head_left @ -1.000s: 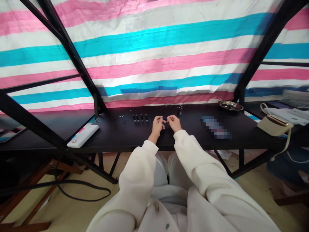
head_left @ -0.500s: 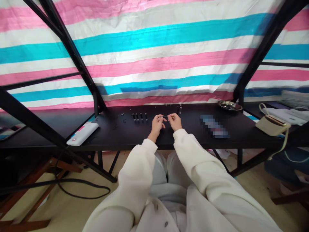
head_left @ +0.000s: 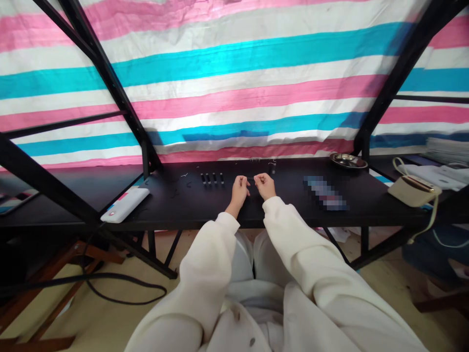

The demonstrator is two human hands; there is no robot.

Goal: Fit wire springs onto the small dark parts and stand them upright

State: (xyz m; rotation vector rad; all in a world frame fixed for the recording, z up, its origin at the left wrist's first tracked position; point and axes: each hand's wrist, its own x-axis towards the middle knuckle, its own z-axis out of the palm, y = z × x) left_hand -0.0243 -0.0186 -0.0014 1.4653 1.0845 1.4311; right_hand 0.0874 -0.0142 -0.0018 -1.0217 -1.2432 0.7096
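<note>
My left hand (head_left: 240,188) is closed, thumb and fingertips pinched together, over the middle of the black table. Close to its right, my right hand (head_left: 265,186) is pinched too, its fingertips pointing toward the left ones. Between the two pinches stretches a thin dark piece (head_left: 251,178), hard to make out against the black surface; its kind does not show. Several small black cylinders with pale lower parts (head_left: 212,179) stand in a row left of my left hand. Another small dark item (head_left: 273,169) is just beyond my right hand.
On the black table (head_left: 176,210) lie a white power bank (head_left: 126,204), thin dark and white scraps (head_left: 184,174) and a blurred-out item (head_left: 325,192). At the right are a shiny metal dish (head_left: 348,161) and a beige bag (head_left: 414,189). Black frame bars (head_left: 110,80) slant at both sides.
My left hand has shifted slightly to the right and its fingers have drawn in closer. The right hand stays nearly in place, and the thin dark piece shows less between them.
</note>
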